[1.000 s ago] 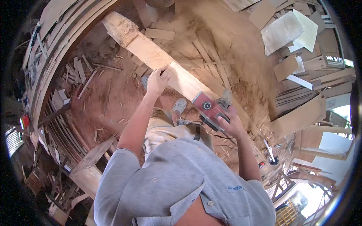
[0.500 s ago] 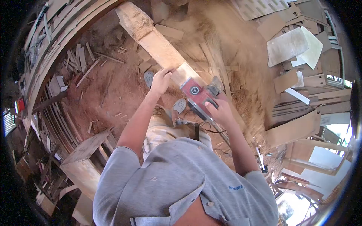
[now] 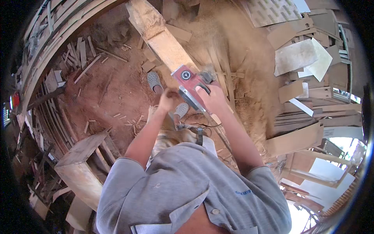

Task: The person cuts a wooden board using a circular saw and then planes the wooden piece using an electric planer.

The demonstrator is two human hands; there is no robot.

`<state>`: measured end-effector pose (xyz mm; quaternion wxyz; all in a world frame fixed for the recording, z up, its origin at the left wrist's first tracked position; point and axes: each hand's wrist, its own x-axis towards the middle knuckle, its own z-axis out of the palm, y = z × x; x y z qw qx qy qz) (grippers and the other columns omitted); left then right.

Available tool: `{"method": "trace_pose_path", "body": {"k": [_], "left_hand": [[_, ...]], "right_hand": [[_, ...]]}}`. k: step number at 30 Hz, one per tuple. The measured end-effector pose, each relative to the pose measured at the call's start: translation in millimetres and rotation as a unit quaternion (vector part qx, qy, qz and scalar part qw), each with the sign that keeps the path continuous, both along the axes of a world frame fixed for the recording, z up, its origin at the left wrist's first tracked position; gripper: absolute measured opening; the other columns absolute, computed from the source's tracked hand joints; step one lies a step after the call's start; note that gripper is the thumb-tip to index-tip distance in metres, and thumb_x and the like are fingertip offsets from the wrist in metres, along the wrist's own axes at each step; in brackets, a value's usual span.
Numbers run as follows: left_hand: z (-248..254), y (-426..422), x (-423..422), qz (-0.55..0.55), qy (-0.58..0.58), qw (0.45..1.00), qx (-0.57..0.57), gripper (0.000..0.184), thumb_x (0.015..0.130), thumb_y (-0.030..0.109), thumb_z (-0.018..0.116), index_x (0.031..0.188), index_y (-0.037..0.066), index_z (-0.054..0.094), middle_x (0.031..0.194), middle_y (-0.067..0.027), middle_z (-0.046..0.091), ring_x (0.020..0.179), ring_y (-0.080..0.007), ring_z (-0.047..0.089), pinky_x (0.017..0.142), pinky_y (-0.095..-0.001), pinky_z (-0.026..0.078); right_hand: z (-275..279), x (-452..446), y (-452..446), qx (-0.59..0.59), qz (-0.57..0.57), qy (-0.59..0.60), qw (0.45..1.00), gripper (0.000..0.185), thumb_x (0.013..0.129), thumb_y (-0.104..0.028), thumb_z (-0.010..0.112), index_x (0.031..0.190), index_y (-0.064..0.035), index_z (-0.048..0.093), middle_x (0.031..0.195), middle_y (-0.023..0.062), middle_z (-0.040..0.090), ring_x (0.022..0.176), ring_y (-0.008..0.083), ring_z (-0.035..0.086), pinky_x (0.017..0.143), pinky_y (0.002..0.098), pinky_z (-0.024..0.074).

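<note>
A red electric hand planer (image 3: 191,84) rests on a long wooden board (image 3: 171,48) that runs diagonally from top left toward my legs. My right hand (image 3: 212,98) is wrapped around the planer's rear handle, thumb on top. Just left of the planer, beside the board's edge, is my left hand (image 3: 167,100); motion smears its fingers, so their grip cannot be made out. Shavings and dust (image 3: 154,27) lie heaped on the far end of the board. A dark cord trails from the planer toward my waist.
Sawdust and wood offcuts (image 3: 82,52) cover the ground. Both my feet, in grey clogs (image 3: 154,81), stand left of the board. A wooden box frame (image 3: 80,163) is at lower left. Stacked panels and sheets (image 3: 296,58) fill the right side, and long planks (image 3: 58,43) the upper left.
The planer has slid up and left along the board with my right hand on it. My left hand has come off the board's edge and drawn back toward my body.
</note>
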<state>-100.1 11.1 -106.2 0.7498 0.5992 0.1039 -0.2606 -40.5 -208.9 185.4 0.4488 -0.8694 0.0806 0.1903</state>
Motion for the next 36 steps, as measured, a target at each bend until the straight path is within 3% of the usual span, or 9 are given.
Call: {"method": "trace_pose_path", "body": {"k": [1,3,6,9,14,24,27,32,36], "left_hand": [[-38.3,-11.8,-25.8,-0.091,-0.041,0.995,-0.027,0.033,0.099,-0.002,0.067,0.132,-0.003,0.062,0.109,-0.0114,0.075,0.103,-0.0227,0.073,0.090,-0.0374,0.061],[75.9,-36.2,-27.4,-0.131,-0.036,0.991,0.020,0.040,0.094,0.011,0.084,0.126,-0.003,0.063,0.102,-0.0087,0.075,0.101,-0.0191,0.074,0.090,-0.0357,0.062],[119.2,-74.1,-30.2,-0.152,0.054,0.986,0.048,0.063,0.086,0.023,0.094,0.132,-0.001,0.059,0.112,-0.0108,0.074,0.105,-0.0193,0.074,0.094,-0.0359,0.062],[111.9,-84.9,-31.7,-0.133,0.051,0.987,0.071,0.085,0.079,0.038,0.098,0.140,-0.003,0.053,0.120,-0.0132,0.072,0.107,-0.0225,0.074,0.095,-0.0375,0.061],[104.6,-85.9,-30.6,-0.153,0.027,0.978,0.142,0.109,0.069,0.056,0.101,0.142,-0.007,0.049,0.130,-0.0200,0.071,0.121,-0.0312,0.072,0.103,-0.0417,0.057],[138.9,-107.3,-23.0,-0.105,0.055,0.962,0.247,0.104,0.076,0.054,0.096,0.140,-0.011,0.047,0.130,-0.0260,0.071,0.123,-0.0373,0.072,0.105,-0.0437,0.056],[144.7,-103.0,-13.1,-0.139,0.085,0.945,0.285,0.101,0.078,0.051,0.095,0.138,-0.012,0.046,0.127,-0.0269,0.073,0.120,-0.0380,0.073,0.103,-0.0435,0.057],[170.1,-99.7,-9.6,-0.101,0.103,0.958,0.247,0.094,0.078,0.044,0.095,0.137,-0.010,0.046,0.125,-0.0263,0.070,0.117,-0.0419,0.071,0.102,-0.0454,0.056],[164.6,-86.4,-8.7,-0.036,-0.030,0.914,0.404,0.091,0.077,0.034,0.095,0.142,-0.008,0.047,0.149,-0.0313,0.053,0.143,-0.0439,0.051,0.120,-0.0516,0.043]], "right_hand": [[-1.1,4.1,0.9,-0.007,0.004,0.001,1.000,0.051,0.102,-0.046,0.066,0.094,0.0037,0.075,0.075,0.0216,0.066,0.071,0.0336,0.066,0.071,0.0477,0.0507],[-3.4,14.2,6.4,-0.021,0.011,0.003,1.000,0.055,0.101,-0.049,0.065,0.093,0.0038,0.076,0.078,0.0269,0.070,0.077,0.0432,0.072,0.075,0.0504,0.0535],[-3.8,25.6,13.7,-0.007,0.010,0.008,1.000,0.055,0.101,-0.049,0.065,0.092,0.0043,0.076,0.077,0.0260,0.070,0.075,0.0426,0.070,0.074,0.0497,0.0530],[-12.0,34.2,20.8,0.022,0.015,-0.030,0.999,0.052,0.103,-0.047,0.065,0.083,0.0012,0.070,0.063,0.0088,0.058,0.061,0.0208,0.058,0.062,0.0416,0.0455],[-15.1,48.9,32.4,0.013,0.026,-0.045,0.999,0.054,0.103,-0.048,0.065,0.085,0.0018,0.071,0.064,0.0113,0.059,0.062,0.0228,0.059,0.062,0.0428,0.0459],[-23.8,80.2,55.9,0.009,0.051,-0.064,0.997,0.059,0.099,-0.054,0.066,0.094,0.0036,0.078,0.084,0.0303,0.073,0.085,0.0483,0.073,0.079,0.0541,0.0545],[-24.5,95.9,73.9,-0.005,0.045,-0.062,0.997,0.062,0.099,-0.057,0.066,0.094,0.0037,0.078,0.085,0.0309,0.074,0.086,0.0489,0.073,0.080,0.0540,0.0548],[-2.2,81.7,39.2,0.092,-0.001,-0.077,0.993,0.046,0.104,-0.044,0.069,0.092,0.0003,0.073,0.070,0.0079,0.065,0.062,0.0175,0.060,0.062,0.0360,0.0487],[53.5,11.5,-45.4,0.116,-0.118,-0.027,0.986,0.038,0.106,-0.037,0.067,0.093,-0.0020,0.073,0.067,-0.0023,0.060,0.059,0.0066,0.053,0.054,0.0281,0.0409]]}}
